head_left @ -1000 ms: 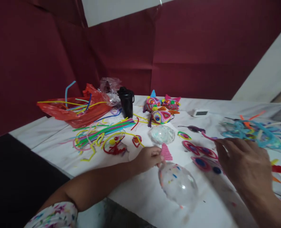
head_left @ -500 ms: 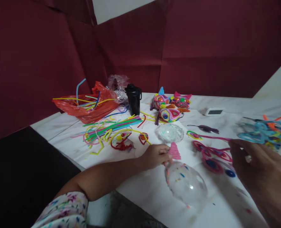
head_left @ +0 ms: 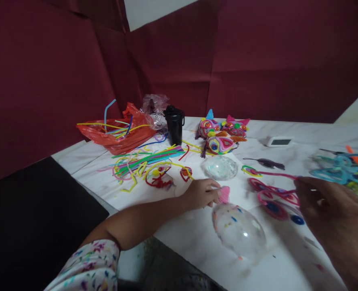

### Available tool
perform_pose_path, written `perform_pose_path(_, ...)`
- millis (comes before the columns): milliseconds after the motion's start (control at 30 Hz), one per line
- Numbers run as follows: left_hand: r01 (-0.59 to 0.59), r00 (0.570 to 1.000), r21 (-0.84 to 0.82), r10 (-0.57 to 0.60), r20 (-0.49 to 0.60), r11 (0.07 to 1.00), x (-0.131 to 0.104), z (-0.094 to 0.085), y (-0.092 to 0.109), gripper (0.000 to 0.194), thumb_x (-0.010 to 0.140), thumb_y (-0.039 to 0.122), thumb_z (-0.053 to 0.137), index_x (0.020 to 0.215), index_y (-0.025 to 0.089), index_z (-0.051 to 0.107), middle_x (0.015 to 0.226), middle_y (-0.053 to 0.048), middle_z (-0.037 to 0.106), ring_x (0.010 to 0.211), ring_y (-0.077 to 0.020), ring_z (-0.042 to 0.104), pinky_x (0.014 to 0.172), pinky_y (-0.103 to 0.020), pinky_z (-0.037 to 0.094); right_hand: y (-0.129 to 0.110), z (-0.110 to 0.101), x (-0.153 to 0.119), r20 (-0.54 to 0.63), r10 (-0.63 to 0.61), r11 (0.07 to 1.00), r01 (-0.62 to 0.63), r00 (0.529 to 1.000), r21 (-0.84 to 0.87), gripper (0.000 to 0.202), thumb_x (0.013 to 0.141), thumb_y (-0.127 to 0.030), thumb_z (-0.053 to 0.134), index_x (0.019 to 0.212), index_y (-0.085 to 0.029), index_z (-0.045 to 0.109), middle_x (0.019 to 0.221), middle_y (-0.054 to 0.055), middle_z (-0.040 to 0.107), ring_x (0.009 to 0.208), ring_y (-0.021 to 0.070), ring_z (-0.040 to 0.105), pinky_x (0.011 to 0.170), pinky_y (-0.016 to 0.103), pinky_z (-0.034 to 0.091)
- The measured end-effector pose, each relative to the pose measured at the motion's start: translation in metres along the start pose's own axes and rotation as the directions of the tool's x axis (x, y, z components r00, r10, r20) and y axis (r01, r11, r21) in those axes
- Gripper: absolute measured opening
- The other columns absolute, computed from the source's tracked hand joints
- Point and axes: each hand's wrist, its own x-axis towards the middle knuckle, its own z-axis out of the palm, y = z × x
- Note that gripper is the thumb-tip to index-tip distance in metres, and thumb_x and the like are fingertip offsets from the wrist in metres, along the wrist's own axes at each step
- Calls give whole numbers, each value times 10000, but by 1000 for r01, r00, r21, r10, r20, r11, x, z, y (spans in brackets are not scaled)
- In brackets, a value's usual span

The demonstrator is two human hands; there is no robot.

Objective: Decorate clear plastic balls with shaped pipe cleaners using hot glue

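My left hand (head_left: pixel 200 194) pinches a small pink fuzzy piece (head_left: pixel 224 194) just above a clear dome (head_left: pixel 239 230) dotted with colored bits. On the right, my right hand (head_left: pixel 336 218) is bent and blurred, its fingertips closed at the end of a pink pipe cleaner (head_left: pixel 280 174) that leads to a green and yellow loop. Beneath and beside it lie pink coils with blue centers (head_left: pixel 275 209). Another clear dome (head_left: pixel 220 167) sits behind my left hand.
Decorated masks (head_left: pixel 221 143) stand at the back, by a black bottle (head_left: pixel 174 126). A red bag (head_left: pixel 118 137) and loose pipe cleaners (head_left: pixel 150 159) lie left. A white device (head_left: pixel 279 141), a dark tassel (head_left: pixel 268 163) and blue pipe cleaners (head_left: pixel 339 167) are right.
The pink piece has turned in my left fingers and looks smaller and more rounded. The view has shifted slightly, moving the scene right. My right hand stays near the pink pipe cleaner.
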Motion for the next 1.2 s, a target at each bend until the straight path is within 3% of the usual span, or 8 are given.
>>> perform_pose_path(167, -148, 976, 180, 173, -129, 972, -4, -4, 6, 256, 784, 255, 582, 991, 127, 663, 512, 42, 565, 449, -76, 496, 468, -187, 373, -9, -8, 3, 111, 190, 961, -208, 976, 185, 388, 847, -453, 439, 870, -167, 700, 703, 93, 713, 626, 231, 672, 568, 310, 458)
perform_pose_path(333, -247, 939, 163, 278, -203, 955, -10, -12, 25, 222, 805, 273, 548, 902, 130, 687, 513, 38, 554, 460, -76, 485, 470, -187, 367, -22, -11, 9, 407, 480, 651, -626, 777, 429, 406, 652, -551, 596, 829, -203, 707, 723, 61, 715, 684, 245, 678, 651, 338, 515)
perform_pose_path(433, -253, 944, 48, 257, -206, 966, -12, -19, 41, 220, 805, 290, 543, 881, 132, 676, 577, 27, 590, 412, -51, 439, 429, -182, 345, -31, -15, 13, 521, 489, 481, -714, 700, 508, 391, 588, -545, 662, 785, -210, 704, 661, 22, 689, 589, 192, 630, 540, 280, 500)
perform_pose_path(533, -179, 978, -95, 166, -129, 979, -11, -22, 58, 240, 813, 335, 549, 881, 131, 654, 681, 2, 627, 401, -36, 454, 391, -174, 308, -36, -16, 12, 540, 428, 483, -688, 725, 541, 357, 608, -533, 669, 746, -206, 708, 555, -4, 645, 475, 148, 560, 435, 243, 448)
perform_pose_path(733, 180, 964, -272, -115, 240, 945, -10, -7, 79, 373, 876, 457, 481, 949, 116, 613, 652, -29, 647, 384, -56, 481, 357, -176, 193, -30, -5, -2, 301, 149, 751, -305, 942, 586, 308, 748, -492, 597, 800, -216, 723, 702, 5, 720, 518, 131, 617, 501, 239, 479)
perform_pose_path(933, 138, 965, -404, -31, 260, 904, -18, 11, 71, 234, 864, 304, 544, 823, 99, 647, 518, 43, 532, 344, -11, 315, 375, -185, 155, -33, -12, -1, 170, 22, 818, -115, 985, 563, 310, 789, -487, 547, 773, -223, 708, 669, 5, 713, 493, 132, 607, 469, 244, 464)
perform_pose_path(1033, 115, 969, -415, -9, 248, 903, -17, 14, 63, 223, 852, 308, 576, 832, 99, 651, 520, 49, 523, 358, -13, 326, 384, -192, 170, -39, -18, 4, 357, 123, 707, -334, 926, 623, 298, 707, -508, 610, 752, -229, 702, 704, 19, 722, 558, 172, 644, 490, 254, 499)
perform_pose_path(1200, -64, 984, -252, 102, 144, 966, -13, 11, 53, 197, 841, 269, 597, 891, 105, 695, 550, 48, 518, 462, -34, 400, 470, -182, 310, -40, -20, 8, 666, 224, 446, -683, 711, 578, 365, 602, -557, 687, 722, -212, 688, 543, 20, 648, 481, 181, 583, 464, 272, 487)
